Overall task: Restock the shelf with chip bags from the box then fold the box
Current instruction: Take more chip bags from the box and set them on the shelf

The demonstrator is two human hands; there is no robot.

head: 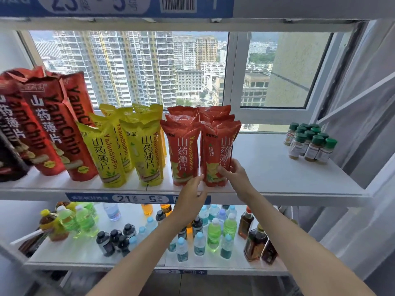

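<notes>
Chip bags are lined up along the middle shelf (277, 178), and going big to small: tall dark-red bags (49, 124) are leaned at the far left, yellow bags (128, 144) are stood next, then orange-red bags (181, 150) in two short rows running front to back. Small green-capped jars (310, 142) are parked well off to the right, and bottles (203, 231) are packed on the shelf below. The box isn't in view, so no idea where it is.

The front bag of the right-hand orange row (218, 152) is stood upright, long axis vertical, dead ahead of both arms. Its lower right edge is gripped by the right hand (233, 174), fingers curled round the base. The left hand (192, 189) is held loose and flat with straight fingers, tips just at the gap between the two front bags, nothing grasped. Looks like the bag is being squared up against its neighbour; the right hand is the one in contact, so any nudge back or left would probably be driven from there.
</notes>
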